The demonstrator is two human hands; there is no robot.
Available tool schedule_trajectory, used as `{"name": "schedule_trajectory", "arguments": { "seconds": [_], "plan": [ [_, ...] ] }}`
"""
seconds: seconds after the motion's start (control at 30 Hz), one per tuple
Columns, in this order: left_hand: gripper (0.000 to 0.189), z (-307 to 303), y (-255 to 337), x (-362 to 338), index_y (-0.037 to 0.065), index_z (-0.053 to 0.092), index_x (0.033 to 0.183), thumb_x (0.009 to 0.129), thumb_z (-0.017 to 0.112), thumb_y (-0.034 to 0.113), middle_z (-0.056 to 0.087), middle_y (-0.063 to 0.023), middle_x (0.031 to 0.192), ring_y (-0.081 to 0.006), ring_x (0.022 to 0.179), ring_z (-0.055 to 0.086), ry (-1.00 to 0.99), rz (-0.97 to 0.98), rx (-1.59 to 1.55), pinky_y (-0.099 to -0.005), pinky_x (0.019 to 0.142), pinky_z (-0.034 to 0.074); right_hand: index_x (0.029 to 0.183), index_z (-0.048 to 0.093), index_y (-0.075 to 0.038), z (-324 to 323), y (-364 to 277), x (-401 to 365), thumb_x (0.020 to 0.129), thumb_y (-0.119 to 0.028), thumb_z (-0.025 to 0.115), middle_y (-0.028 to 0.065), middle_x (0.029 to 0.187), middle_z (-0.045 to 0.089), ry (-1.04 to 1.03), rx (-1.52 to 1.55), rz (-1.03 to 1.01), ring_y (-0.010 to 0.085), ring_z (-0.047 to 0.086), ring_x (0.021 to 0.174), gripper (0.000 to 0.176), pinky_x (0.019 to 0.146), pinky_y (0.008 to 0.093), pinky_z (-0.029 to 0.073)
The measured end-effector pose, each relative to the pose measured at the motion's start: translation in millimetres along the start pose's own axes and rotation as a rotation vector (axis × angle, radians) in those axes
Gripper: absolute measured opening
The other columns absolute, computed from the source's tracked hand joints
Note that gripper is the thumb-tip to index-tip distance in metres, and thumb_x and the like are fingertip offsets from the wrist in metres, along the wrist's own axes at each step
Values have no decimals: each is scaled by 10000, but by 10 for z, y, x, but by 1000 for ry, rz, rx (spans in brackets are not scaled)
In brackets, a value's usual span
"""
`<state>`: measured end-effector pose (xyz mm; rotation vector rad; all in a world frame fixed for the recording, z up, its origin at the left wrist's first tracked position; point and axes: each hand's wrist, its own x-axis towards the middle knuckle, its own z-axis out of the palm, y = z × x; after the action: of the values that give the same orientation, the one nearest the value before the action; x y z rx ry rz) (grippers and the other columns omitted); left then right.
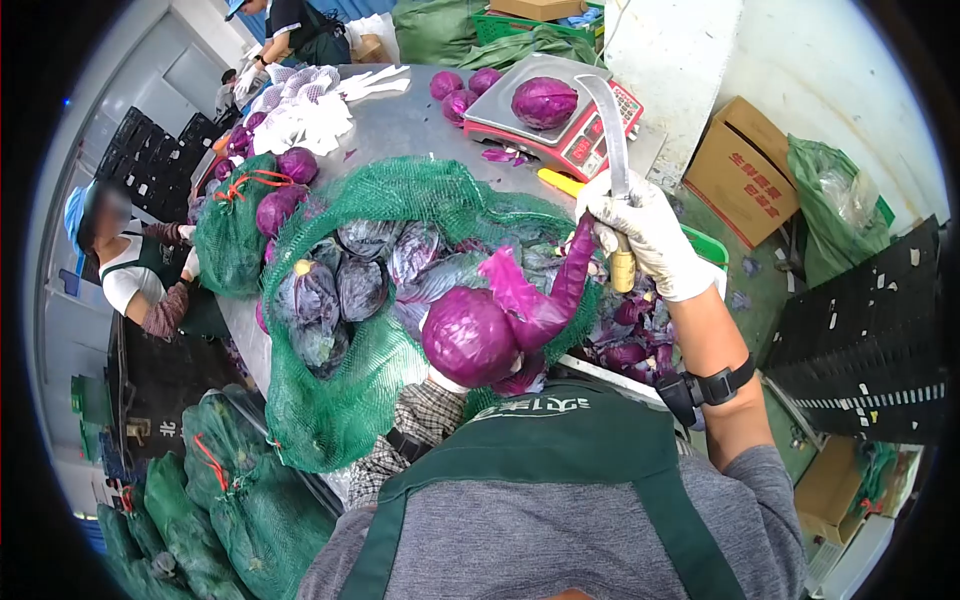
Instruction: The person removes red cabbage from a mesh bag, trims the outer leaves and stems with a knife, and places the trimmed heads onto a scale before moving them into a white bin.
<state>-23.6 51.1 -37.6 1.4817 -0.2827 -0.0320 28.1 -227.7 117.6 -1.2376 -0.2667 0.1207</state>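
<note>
A glossy red cabbage (468,338) rests in my left hand (446,382), which is mostly hidden beneath it. In my gloved right hand (655,235) is a curved knife (613,140), its blade pointing up and its yellowish handle below my fist. The same hand also pinches a purple outer leaf (572,275) that is peeled partway and still joined to the cabbage. Under and left of them, an opened green mesh bag (350,420) holds several dull, leafy cabbages (308,300).
A red digital scale (590,155) bears one cabbage (544,103), with several others beside it. Leaf trimmings (625,340) fill a container at my right. Across the table at left stands a co-worker (140,265) near a tied mesh bag (237,235). White foam nets (305,115) lie farther back.
</note>
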Motion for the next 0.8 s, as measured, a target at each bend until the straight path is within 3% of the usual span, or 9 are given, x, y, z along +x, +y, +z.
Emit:
{"name": "schedule_trajectory", "arguments": {
  "seconds": [0.17, 0.3, 0.4, 0.5, 0.6, 0.67, 0.7, 0.77, 0.8],
  "plan": [
    [574, -92, 221, -46, 103, 398, 1292, 832, 666, 317, 524, -168, 1214, -262, 1015, 630, -297, -367, -698, -413, 899, 522, 960, 616, -34, -111, -20, 83, 857, -109, 663, 5, 749, 572, 41, 53, -8, 60, 518, 539, 136, 463, 201, 433],
    [663, -92, 203, 177, 130, 309, 1363, 845, 650, 363, 464, -184, 1292, -282, 1038, 618, -939, -1082, -1594, -427, 907, 516, 967, 612, -37, -122, -116, 186, 869, -112, 655, -2, 730, 572, 99, 32, -53, 53, 513, 535, 131, 452, 202, 421],
    [730, -9, 130, 402, 150, 242, 1416, 854, 637, 397, 418, -197, 1351, -297, 1055, 609, -1317, -1626, -1649, -437, 912, 511, 961, 612, -37, -219, -161, 294, 865, -126, 667, -7, 706, 570, 105, 29, -42, 53, 516, 530, 142, 451, 209, 426],
    [798, 62, 68, 561, 171, 175, 1469, 863, 625, 432, 373, -209, 1409, -313, 1072, 600, -1483, -1833, -1553, -447, 918, 507, 950, 615, -45, -357, -247, 421, 862, -145, 680, -7, 700, 575, 207, -80, -106, 59, 524, 523, 148, 455, 214, 428],
    [844, 146, 26, 615, 184, 130, 1504, 869, 616, 454, 343, -217, 1448, -323, 1084, 594, -1523, -1866, -1533, -453, 922, 504, 989, 614, -7, -495, -349, 451, 883, -118, 631, 1, 707, 565, 294, -168, -143, 72, 512, 522, 154, 464, 216, 436],
    [980, 227, 96, 468, 210, -137, 1489, 881, 594, 446, 73, -276, 1517, -449, 1160, 503, -1573, -728, -1760, -489, 930, 490, 989, 601, -6, -532, -452, 432, 871, -122, 643, 2, 709, 565, 254, -251, -175, 70, 508, 525, 171, 466, 210, 419],
    [959, 76, 254, 350, 175, -94, 1498, 883, 591, 442, 65, -344, 1484, -523, 1179, 443, -1241, -977, -1909, -512, 922, 490, 997, 634, -6, -572, -492, 413, 865, -117, 649, -1, 739, 586, 272, -286, -150, 59, 510, 544, 173, 475, 200, 416],
    [946, -105, -43, 398, 157, -98, 1496, 893, 574, 438, 112, -364, 1460, -516, 1166, 461, -1180, -939, -1872, -499, 900, 505, 1023, 661, 0, -670, -556, 413, 863, -111, 651, -8, 752, 595, 282, -381, -109, 44, 504, 544, 196, 481, 191, 415],
    [933, -143, -21, 456, 138, -102, 1495, 904, 557, 435, 160, -383, 1436, -510, 1153, 478, -1128, -912, -1839, -487, 879, 520, 994, 594, -13, -702, -557, 436, 861, -144, 653, -10, 726, 560, 287, -386, -114, 53, 500, 533, 196, 476, 193, 411]
  ]
}}
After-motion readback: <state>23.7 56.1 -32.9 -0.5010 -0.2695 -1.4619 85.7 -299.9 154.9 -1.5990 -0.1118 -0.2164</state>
